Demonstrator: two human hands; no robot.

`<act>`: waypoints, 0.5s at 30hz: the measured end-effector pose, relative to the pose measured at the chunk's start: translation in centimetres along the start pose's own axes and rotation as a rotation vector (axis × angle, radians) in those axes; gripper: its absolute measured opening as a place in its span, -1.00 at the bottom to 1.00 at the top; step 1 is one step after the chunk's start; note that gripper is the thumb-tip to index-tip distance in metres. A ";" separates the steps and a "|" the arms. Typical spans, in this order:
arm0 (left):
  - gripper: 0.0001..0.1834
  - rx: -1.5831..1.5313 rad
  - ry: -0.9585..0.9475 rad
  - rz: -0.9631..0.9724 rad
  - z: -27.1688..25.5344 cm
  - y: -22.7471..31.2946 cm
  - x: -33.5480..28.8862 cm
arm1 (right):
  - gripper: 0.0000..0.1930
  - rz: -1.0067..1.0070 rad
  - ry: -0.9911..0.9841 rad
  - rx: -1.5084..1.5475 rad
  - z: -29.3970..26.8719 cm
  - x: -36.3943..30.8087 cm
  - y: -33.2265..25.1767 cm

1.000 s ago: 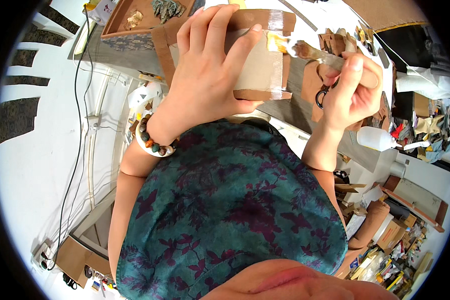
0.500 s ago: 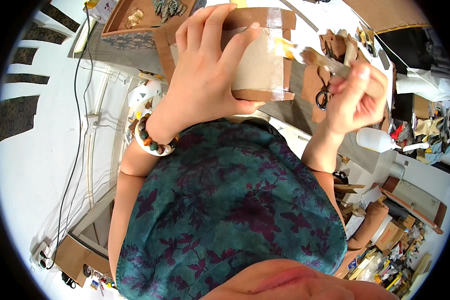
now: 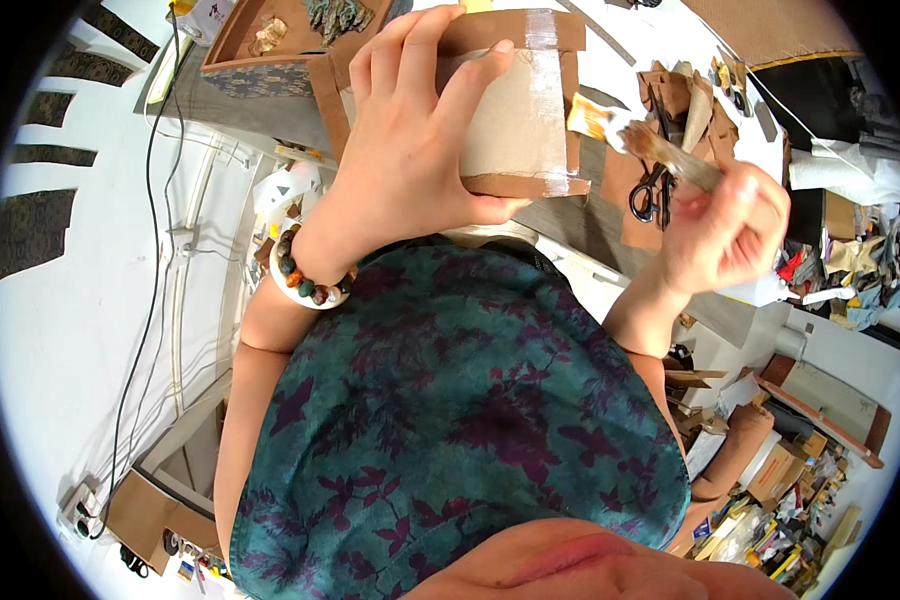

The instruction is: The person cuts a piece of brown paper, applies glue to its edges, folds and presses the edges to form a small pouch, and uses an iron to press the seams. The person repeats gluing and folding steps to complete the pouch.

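Observation:
My left hand [image 3: 405,150] grips a beige board [image 3: 515,125] edged with brown strips, thumb along the near edge and fingers spread over the face. Down the right side of the board runs a whitish, wet-looking streak [image 3: 543,75]. My right hand [image 3: 730,230] is closed round the handle of a flat brush [image 3: 670,155]. White paste coats the brush's bristles, which point left and sit just off the board's right edge. Beneath the brush lie black-handled scissors [image 3: 648,200] on a brown piece of material [image 3: 625,170], partly covered.
At the far left stands a brown tray-like box [image 3: 250,60] with patterned sides and crumpled pieces inside. Brown scraps [image 3: 710,110] are heaped right of the board. A metal ruler [image 3: 600,30] lies at the back. Shelves and boxes [image 3: 780,470] crowd the lower right.
My right hand and the brush have moved right and slightly nearer, taking the bristles off the board. The whitish streak now shows along more of its right side. My left hand has hardly shifted.

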State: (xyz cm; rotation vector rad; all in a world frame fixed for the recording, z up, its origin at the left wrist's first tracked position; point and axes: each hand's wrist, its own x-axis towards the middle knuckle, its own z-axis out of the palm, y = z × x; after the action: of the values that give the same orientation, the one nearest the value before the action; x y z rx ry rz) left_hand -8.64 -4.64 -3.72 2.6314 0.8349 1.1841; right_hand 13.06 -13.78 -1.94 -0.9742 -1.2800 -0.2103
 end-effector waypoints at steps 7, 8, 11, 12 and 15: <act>0.13 0.003 -0.020 0.002 0.0 -0.1 0.0 | -0.74 -0.051 -0.146 0.238 -1.5 0.8 1.1; 0.13 0.002 -0.016 0.003 0.1 0.0 0.0 | -0.76 0.000 -0.152 0.256 -1.3 0.7 0.7; 0.13 0.014 -0.021 0.005 0.0 0.1 0.0 | -0.79 0.095 -0.191 0.270 -1.0 0.0 -0.1; 0.13 0.019 -0.022 0.005 -0.1 0.0 0.0 | -0.81 0.116 -0.210 0.266 -1.1 -0.3 -0.2; 0.12 0.033 -0.028 0.005 -0.3 0.1 -0.1 | -0.92 0.273 -0.314 -0.037 -2.0 -0.1 -0.6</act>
State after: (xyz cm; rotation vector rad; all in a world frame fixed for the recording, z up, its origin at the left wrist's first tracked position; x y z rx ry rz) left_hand -8.88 -4.75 -3.52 2.6715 0.8507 1.1411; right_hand 14.08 -15.56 -1.68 -1.2358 -1.4111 0.1372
